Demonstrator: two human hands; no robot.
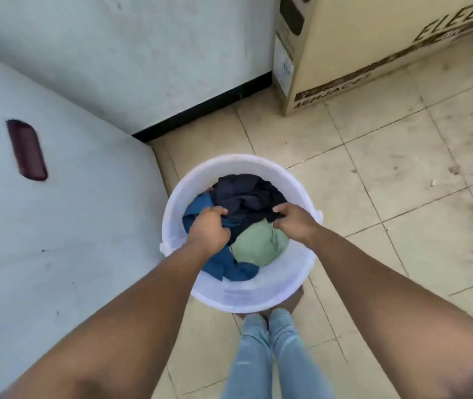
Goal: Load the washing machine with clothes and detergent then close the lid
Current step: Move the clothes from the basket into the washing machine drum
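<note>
While the washing machine (57, 211) stands at far left, beside the white bucket (261, 298): left hand (209, 227) clenched on the dark garment (247, 197); right hand (294, 221) pinching its opposite edge. Judged lift: up, then leftward.

Cardboard box (373, 50) stands on the floor well beyond the right hand, dark print on its side, partly cut off by the frame. Beige floor tiles (387, 156) around and right of both hands, brown dirt specks far right. Light blue jeans (272, 352) directly below the hands.
</note>
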